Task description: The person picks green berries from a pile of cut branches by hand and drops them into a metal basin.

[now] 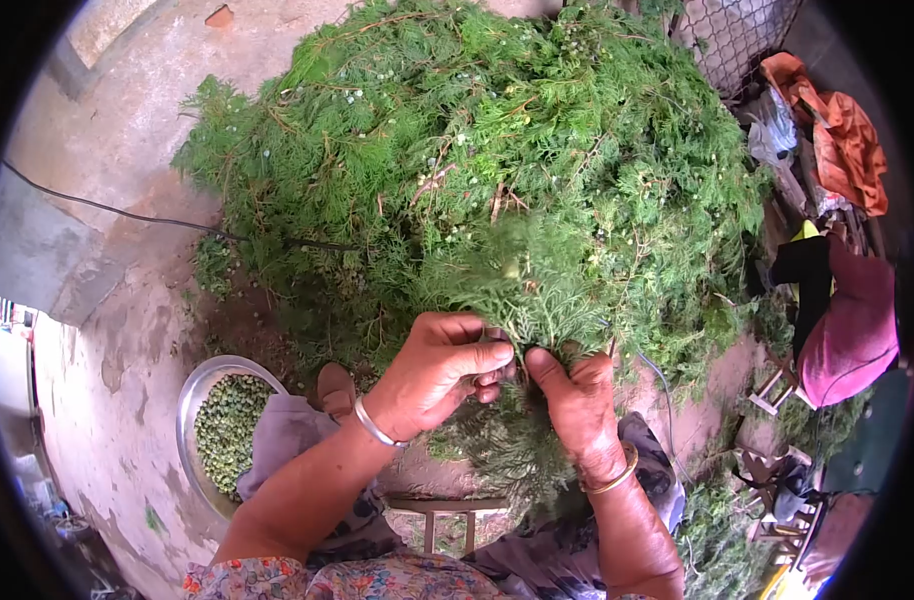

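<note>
My right hand (577, 400) is closed round a leafy green cypress sprig (552, 315), the thumb pressed on its stem. The sprig fans out above the hand, its upper end blurred, and more foliage hangs below between my forearms. Just left of the stem is my left hand (442, 365), thumb and fingers drawn together in a pinch; whatever sits between the fingertips is too small to make out. In front of both hands rises a large heap of cut cypress branches (417, 170) dotted with small pale cones.
By my left knee stands a metal basin (186, 420) holding many small green cones (227, 425). A black cable (127, 212) runs across the concrete floor into the heap. At right are another person's pink-clad body (857, 330), an orange cloth (842, 140) and more cut foliage (727, 540).
</note>
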{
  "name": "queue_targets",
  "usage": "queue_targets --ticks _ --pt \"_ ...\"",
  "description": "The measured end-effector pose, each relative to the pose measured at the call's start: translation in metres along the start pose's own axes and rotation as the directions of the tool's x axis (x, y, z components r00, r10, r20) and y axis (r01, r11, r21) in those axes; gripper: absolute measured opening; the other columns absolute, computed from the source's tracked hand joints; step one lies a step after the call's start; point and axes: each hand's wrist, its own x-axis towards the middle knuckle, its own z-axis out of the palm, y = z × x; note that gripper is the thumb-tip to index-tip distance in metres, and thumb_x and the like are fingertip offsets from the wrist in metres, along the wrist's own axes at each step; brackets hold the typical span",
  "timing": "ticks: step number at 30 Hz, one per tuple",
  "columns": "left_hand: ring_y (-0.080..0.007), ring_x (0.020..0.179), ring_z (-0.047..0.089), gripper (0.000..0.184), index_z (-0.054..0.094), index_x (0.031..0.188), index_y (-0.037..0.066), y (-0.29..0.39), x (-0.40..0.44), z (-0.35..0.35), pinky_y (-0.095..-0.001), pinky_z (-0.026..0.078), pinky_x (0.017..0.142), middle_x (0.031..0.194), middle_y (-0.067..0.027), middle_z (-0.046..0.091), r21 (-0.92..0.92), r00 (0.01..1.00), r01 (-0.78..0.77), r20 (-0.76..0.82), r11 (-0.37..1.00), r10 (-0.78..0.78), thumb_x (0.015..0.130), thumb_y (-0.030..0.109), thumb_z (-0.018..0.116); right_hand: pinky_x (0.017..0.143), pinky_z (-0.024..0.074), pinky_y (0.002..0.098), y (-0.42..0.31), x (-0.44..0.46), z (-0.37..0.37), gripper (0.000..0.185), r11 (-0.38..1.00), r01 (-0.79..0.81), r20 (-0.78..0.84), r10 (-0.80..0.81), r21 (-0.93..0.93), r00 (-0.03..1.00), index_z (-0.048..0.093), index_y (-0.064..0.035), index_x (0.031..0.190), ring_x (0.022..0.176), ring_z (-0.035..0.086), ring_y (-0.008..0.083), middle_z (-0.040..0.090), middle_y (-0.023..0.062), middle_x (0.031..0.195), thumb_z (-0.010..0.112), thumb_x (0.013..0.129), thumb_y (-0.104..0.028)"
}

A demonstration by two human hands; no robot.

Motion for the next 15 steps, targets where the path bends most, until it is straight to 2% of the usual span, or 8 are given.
queue_targets --ticks 2,3,4,6,8,9,11,15 --pt "-0.0154 0.063 0.052 0.008 0.058 0.086 -0.004 0.006 -0.001 0.001 -0.0294 0.042 0.053 0.074 -0.0114 0.058 0.055 0.999 -0.006 0.042 0.998 0.003 0.084 0.003 0.062 0.044 0.0353 0.0254 -0.004 0.001 0.003 0.021 0.97 -0.106 -0.015 0.112 0.22 0.994 0.055 -0.0049 0.069 0.058 0.044 0.0039 0.055 -0.0034 0.065 0.07 0.082 -0.011" --pt "-0.0154 0.063 0.051 0.008 0.058 0.087 -0.003 0.008 -0.001 0.001 -0.0293 0.042 0.053 0.075 -0.0118 0.058 0.07 0.998 0.0 0.066 0.998 -0.004 0.085 0.004 0.061 0.046 0.0403 0.0234 -0.014 0.0 -0.002 0.014 0.915 -0.18 0.092 0.157 0.361 0.983 0.056 -0.0064 0.075 0.065 0.049 0.0041 0.057 -0.0038 0.074 0.067 0.084 -0.007" --pt "-0.0155 0.063 0.051 0.009 0.058 0.087 -0.003 0.009 -0.002 0.0 -0.0292 0.042 0.053 0.075 -0.0121 0.058 0.086 0.996 0.004 0.089 0.996 -0.012 0.087 0.006 0.06 0.046 0.0403 0.0234 -0.024 -0.001 -0.004 0.014 0.915 -0.18 0.093 0.157 0.361 0.983 0.056 -0.0064 0.075 0.065 0.049 0.0041 0.057 -0.0038 0.074 0.067 0.084 -0.007" --pt "-0.0168 0.064 0.052 0.009 0.058 0.093 0.0 0.008 -0.002 -0.003 -0.0296 0.042 0.053 0.078 -0.0127 0.059 0.035 0.994 0.03 0.105 0.999 -0.034 0.087 0.006 0.059 0.048 0.0462 0.023 -0.034 -0.003 -0.006 0.016 0.794 -0.296 0.152 0.254 0.531 0.955 0.056 -0.0066 0.072 0.064 0.052 0.0057 0.057 -0.0031 0.072 0.065 0.085 -0.005" --pt "-0.0193 0.065 0.053 0.013 0.057 0.098 0.003 0.001 -0.001 -0.008 -0.0317 0.041 0.052 0.083 -0.0119 0.059 -0.211 0.996 0.062 0.082 0.976 -0.046 0.085 0.004 0.059 0.051 0.0506 0.0239 -0.026 -0.002 -0.008 0.015 0.807 -0.266 0.202 0.184 0.528 0.962 0.057 -0.0057 0.073 0.062 0.053 0.0065 0.058 -0.002 0.072 0.065 0.085 -0.005" --pt "-0.0214 0.067 0.055 0.017 0.057 0.1 0.005 -0.003 -0.002 -0.008 -0.034 0.041 0.052 0.085 -0.01 0.059 -0.16 0.999 0.046 -0.022 0.986 -0.05 0.083 0.002 0.06 0.049 0.0484 0.0233 -0.028 -0.003 -0.009 0.014 0.839 -0.249 0.217 0.161 0.483 0.963 0.058 -0.0051 0.073 0.059 0.052 0.0058 0.058 -0.0018 0.07 0.065 0.085 -0.005" --pt "-0.0208 0.068 0.056 0.017 0.057 0.099 0.005 -0.004 -0.003 -0.007 -0.033 0.041 0.051 0.085 -0.0092 0.06 -0.146 0.999 0.034 -0.004 0.989 -0.035 0.083 0.001 0.061 0.045 0.0418 0.0218 -0.031 -0.004 -0.009 0.013 0.894 -0.187 0.246 0.09 0.408 0.965 0.06 -0.0033 0.075 0.054 0.048 0.0043 0.058 -0.0017 0.066 0.063 0.087 -0.007" --pt "-0.0185 0.07 0.059 0.017 0.058 0.099 0.004 -0.007 -0.004 -0.007 -0.0305 0.041 0.049 0.084 -0.0068 0.061 -0.089 0.999 0.036 0.004 0.995 -0.036 0.083 0.0 0.063 0.043 0.0369 0.0215 -0.028 -0.002 -0.012 0.016 0.944 -0.159 0.239 0.09 0.289 0.967 0.06 -0.0031 0.073 0.053 0.047 0.0033 0.057 -0.0029 0.063 0.064 0.087 -0.009"
